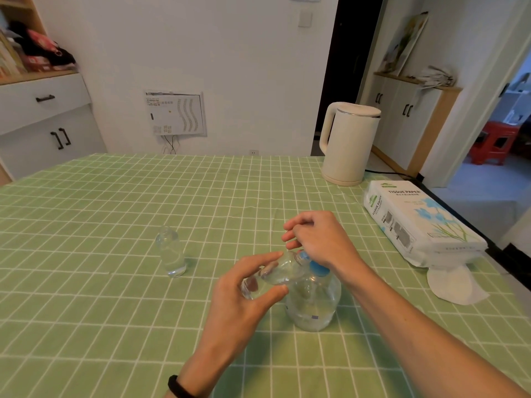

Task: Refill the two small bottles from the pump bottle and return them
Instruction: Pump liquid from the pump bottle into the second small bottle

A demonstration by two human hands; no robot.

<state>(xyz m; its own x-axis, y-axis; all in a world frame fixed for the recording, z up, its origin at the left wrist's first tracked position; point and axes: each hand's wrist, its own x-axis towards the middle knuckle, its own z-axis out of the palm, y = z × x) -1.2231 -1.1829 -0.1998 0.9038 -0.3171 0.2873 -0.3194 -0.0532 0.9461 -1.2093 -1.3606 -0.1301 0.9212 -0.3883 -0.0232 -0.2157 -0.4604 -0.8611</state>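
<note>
A black band (179,386) circles the left wrist at the bottom edge of the frame. Above it, the left hand (244,297) is partly closed around a small clear bottle (273,272). The thumb sits under it and the fingertips curve over its top. The bottle lies tilted nearly on its side, its mouth pointing up and right toward the pump spout. A little clear liquid shows inside.

Just right of this hand, below the middle of the frame, the pump bottle (313,303) stands upright on the table. It is a round, see-through plastic bottle with a blue pump head and is partly filled with clear liquid. The right hand (319,239) rests over that pump head. Its fingers are half curled with nothing between them, and its thumb is hidden, so I cannot tell whether it grips the pump.

Left of centre, well apart from both hands, the second small bottle (171,252) stands upright and uncapped. It is clear, with rounded shoulders and a shallow layer of liquid at the bottom.

A tablecloth (100,225) with a green and white grid covers the table and looks slightly creased. At the right edge a loose white tissue (454,285) lies flat. Beyond it is a soft plastic tissue pack (416,219) printed with blue flowers. Farther back stands a smooth cream kettle (347,145) with a looped handle. A white cabinet (43,122) with dark handles fills the upper left.
</note>
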